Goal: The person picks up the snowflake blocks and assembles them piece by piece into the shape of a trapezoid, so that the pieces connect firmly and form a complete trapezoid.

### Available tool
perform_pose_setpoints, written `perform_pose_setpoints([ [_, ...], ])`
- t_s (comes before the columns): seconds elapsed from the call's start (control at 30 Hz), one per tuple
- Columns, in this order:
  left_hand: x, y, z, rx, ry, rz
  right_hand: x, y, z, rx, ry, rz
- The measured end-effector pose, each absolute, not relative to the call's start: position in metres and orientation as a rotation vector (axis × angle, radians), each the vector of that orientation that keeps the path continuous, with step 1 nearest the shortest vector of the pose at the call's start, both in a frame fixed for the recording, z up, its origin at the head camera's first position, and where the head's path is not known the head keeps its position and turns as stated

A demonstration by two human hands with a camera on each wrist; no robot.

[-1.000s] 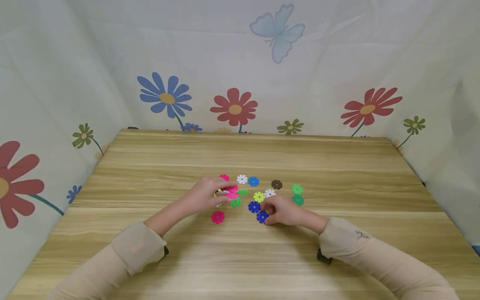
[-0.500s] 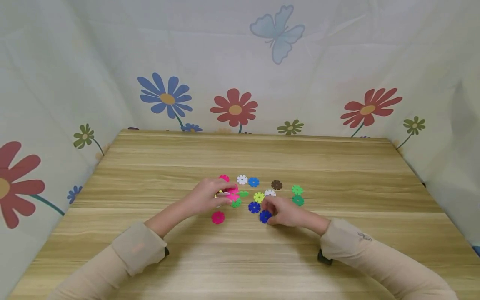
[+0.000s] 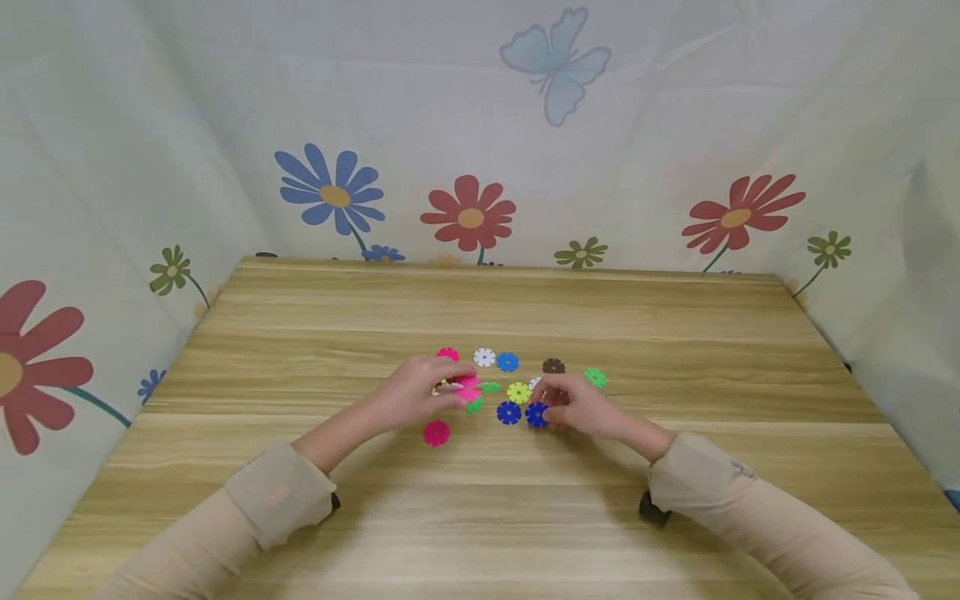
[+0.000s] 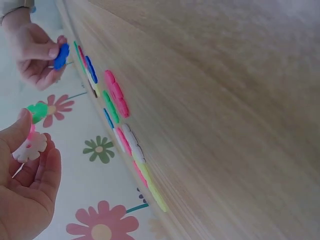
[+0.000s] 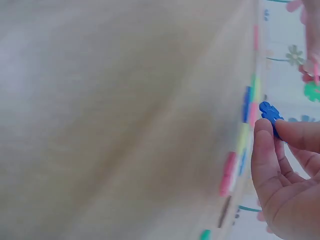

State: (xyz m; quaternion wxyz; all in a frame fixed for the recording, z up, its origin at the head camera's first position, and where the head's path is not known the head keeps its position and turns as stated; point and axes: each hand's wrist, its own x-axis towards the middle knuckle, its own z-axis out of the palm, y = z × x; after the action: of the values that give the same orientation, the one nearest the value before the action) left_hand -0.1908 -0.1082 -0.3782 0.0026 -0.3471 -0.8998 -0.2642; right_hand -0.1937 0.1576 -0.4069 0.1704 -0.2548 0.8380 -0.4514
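My left hand (image 3: 412, 393) holds a small cluster of joined interlocking discs over the left part of the group. In the head view its pink disc (image 3: 468, 389) faces up, with a green disc (image 3: 490, 387) jutting out to the right. The left wrist view shows a white disc (image 4: 31, 148) in the same cluster, edged by thumb and fingers. Opposite, my right hand (image 3: 588, 406) pinches a dark blue notched disc (image 3: 536, 415) between thumb and fingertips. The right wrist view has this blue disc (image 5: 270, 113) raised off the table, apart from the left hand's cluster.
Several loose discs lie flat beneath and around the hands. Among them are a pink disc (image 3: 437, 433) in front, another dark blue disc (image 3: 508, 412), a yellow disc (image 3: 518, 392) and a brown disc (image 3: 553, 367). A flower-printed cloth (image 3: 615, 167) stands behind the wooden table (image 3: 480, 525).
My right hand has picked up the dark blue disc from the table and moved it up and slightly right. The left hand has stayed nearly still with its cluster.
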Motion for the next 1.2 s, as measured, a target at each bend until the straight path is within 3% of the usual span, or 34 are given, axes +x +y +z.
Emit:
perform_pose_setpoints([
  [0.43, -0.188, -0.103, -0.375, -1.094, -2.82, -0.829, -0.196, 0.15, -0.375, -0.446, 2.176, -1.629],
  [1.2, -0.186, -0.097, -0.377, -1.179, -2.724, -0.867, -0.193, 0.138, -0.374, -0.296, 2.07, -1.733],
])
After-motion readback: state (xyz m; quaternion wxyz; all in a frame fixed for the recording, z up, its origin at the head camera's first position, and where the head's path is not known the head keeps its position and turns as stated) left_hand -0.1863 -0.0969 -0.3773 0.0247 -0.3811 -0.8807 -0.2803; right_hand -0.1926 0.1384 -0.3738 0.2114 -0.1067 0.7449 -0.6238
